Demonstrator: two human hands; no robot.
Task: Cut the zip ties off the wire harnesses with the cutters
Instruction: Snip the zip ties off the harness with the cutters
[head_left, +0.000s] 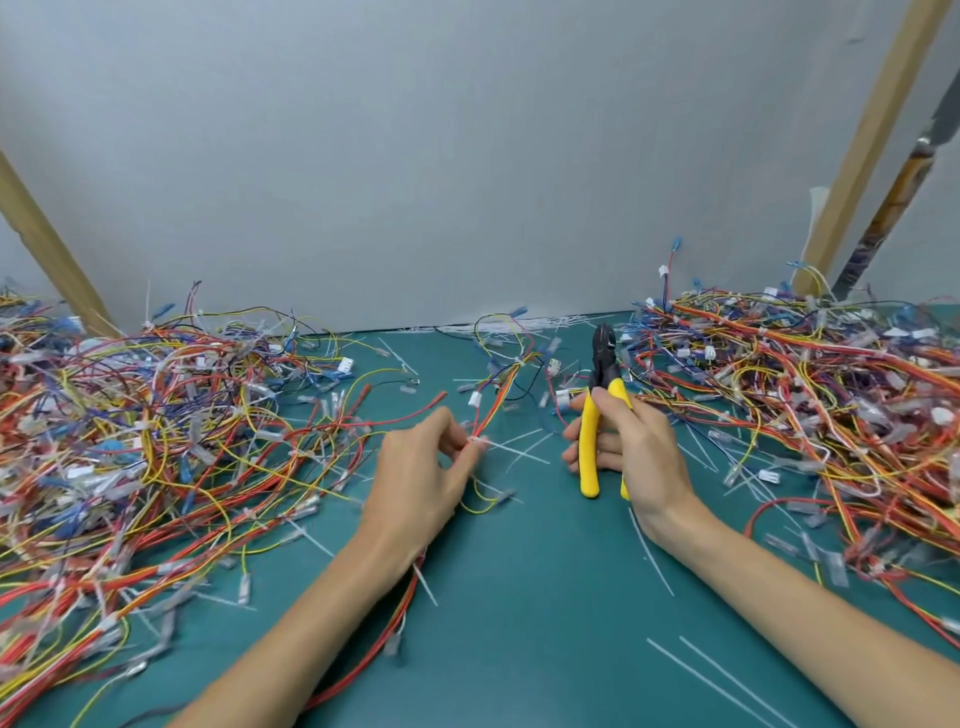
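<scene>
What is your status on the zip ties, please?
Left hand pinches wire harness at a white zip tie. Right hand grips cutters, nose up, clear of the tie. Loose tie offcuts on the mat between them.

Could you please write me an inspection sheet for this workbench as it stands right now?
Surface: green mat, visible between the piles.
Job's things: cutters with yellow handles, held upright, apart from any tie; harness with a white zip tie on it.
Clutter: cut tie tails scattered on the mat.
Hands: left hand pinches the harness at the tie; right hand grips the cutters.
Cables: tangled harnesses heaped in a left pile and a right pile.
Surroundings: grey wall; wooden struts at both sides.
</scene>
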